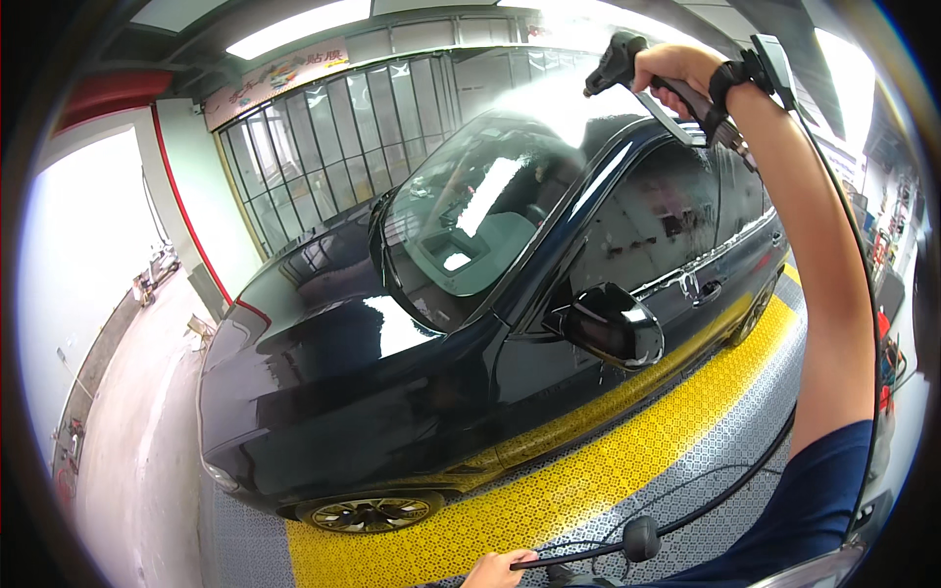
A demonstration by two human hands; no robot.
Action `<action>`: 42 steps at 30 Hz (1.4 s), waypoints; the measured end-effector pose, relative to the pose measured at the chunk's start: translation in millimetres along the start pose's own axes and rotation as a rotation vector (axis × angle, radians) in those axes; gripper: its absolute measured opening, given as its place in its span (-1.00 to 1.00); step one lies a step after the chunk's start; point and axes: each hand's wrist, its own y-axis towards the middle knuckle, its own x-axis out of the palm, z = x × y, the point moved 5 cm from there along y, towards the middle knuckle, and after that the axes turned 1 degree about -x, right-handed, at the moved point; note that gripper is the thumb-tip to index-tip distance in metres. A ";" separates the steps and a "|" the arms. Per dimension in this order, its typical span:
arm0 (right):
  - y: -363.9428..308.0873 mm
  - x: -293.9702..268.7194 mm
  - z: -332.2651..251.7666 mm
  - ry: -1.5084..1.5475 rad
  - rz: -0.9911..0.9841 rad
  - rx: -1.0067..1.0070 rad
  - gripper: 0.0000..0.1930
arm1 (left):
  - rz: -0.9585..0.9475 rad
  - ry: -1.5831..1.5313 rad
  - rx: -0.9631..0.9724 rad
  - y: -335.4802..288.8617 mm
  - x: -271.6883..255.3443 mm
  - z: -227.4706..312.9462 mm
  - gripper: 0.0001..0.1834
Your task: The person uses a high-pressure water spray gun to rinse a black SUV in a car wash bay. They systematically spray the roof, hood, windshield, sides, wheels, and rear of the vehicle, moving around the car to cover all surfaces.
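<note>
My right hand (674, 71) is raised at the upper right, wrapped round the grip of a black spray gun (616, 63). Its nozzle points left over the roof of a dark, glossy car (441, 392), where white mist (549, 103) hangs in the air. A strapped device (757, 71) sits on my right wrist. At the bottom edge, my left hand (493, 571) is closed on a black hose (720, 500) that runs up to the right. Water drops and streaks show on the side window (647, 211). The windshield (480, 211) reflects bright lights.
The side mirror (613, 323) juts out toward me. Yellow and grey perforated tiles (588, 480) cover the floor beside the car. Behind it stands a barred partition (343, 137) with clear sheeting. A bright doorway (108, 255) lies at the left. Shelves with tools line the far right.
</note>
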 end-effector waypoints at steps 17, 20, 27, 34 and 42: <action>139.1 -81.9 76.5 0.014 0.000 0.147 -0.76 | 0.134 0.037 -0.094 55.5 40.8 54.9 -0.76; 158.4 -102.8 91.0 -0.198 0.178 0.127 -0.70 | 0.136 0.068 -0.046 64.9 46.1 64.7 -0.77; 159.9 -93.2 89.1 -0.063 0.087 0.049 -0.69 | 0.170 -0.009 -0.014 77.7 47.5 79.7 -0.77; 173.7 -82.5 73.3 0.004 0.082 0.046 -0.72 | 0.215 -0.020 -0.056 85.4 41.5 81.3 -0.73; 190.2 -129.3 102.3 -0.054 0.183 0.154 -0.72 | 0.199 0.016 -0.067 91.0 41.8 72.5 -0.74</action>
